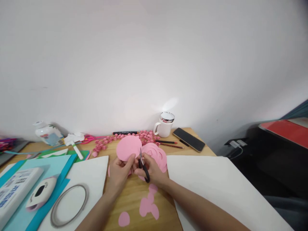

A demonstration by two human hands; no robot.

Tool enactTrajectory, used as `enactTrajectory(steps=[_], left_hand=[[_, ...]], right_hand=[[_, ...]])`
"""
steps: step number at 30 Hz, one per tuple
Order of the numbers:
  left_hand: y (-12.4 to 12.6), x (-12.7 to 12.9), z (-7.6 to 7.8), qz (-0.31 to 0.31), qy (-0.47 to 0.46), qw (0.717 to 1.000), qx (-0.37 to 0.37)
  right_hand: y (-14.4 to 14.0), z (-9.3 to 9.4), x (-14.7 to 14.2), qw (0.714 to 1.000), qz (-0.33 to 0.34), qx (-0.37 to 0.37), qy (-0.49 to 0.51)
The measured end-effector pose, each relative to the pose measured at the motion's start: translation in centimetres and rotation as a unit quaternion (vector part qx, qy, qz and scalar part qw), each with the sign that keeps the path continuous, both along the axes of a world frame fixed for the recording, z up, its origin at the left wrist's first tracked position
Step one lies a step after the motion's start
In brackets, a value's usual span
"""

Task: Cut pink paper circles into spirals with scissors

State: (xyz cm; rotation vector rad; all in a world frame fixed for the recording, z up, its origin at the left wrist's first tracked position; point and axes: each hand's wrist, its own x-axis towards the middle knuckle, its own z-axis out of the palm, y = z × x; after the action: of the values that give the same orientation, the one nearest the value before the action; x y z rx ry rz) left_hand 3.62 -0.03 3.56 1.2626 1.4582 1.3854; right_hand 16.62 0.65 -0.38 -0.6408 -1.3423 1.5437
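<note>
Scissors (pixel 143 166) in right hand (pixel 151 171), blades up into pink paper circle (pixel 128 147).

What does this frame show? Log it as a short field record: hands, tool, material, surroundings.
left hand: holds a pink paper circle
right hand: grips black-handled scissors, blades at the circle's edge
scraps: pink offcuts on the wooden table
behind: small pink paper rolls, white mug, phone
left side: metal ring on white sheet
</note>
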Motion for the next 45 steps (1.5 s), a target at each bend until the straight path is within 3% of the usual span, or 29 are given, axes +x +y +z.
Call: enactTrajectory(steps=[12,23,32,45], left_hand=[[-0.7,0.1,0.1,-0.040,-0.051,0.997,-0.034],[-0.4,-0.2,-0.3,-0.078,-0.076,0.993,-0.049],[-0.7,0.0,0.4,-0.081,-0.029,0.994,-0.062],[-0.6,0.0,0.1,-0.109,-0.078,0.988,-0.073]], right_hand=[[-1.2,1.8,-0.5,1.000,-0.014,0.018,-0.003],[-1.1,0.8,-0.6,1.000,-0.018,-0.017,0.000],[-1.0,0.4,-0.5,1.000,-0.021,-0.004,0.001],[-1.0,-0.2,-0.7,0.999,-0.039,-0.033,0.019]])
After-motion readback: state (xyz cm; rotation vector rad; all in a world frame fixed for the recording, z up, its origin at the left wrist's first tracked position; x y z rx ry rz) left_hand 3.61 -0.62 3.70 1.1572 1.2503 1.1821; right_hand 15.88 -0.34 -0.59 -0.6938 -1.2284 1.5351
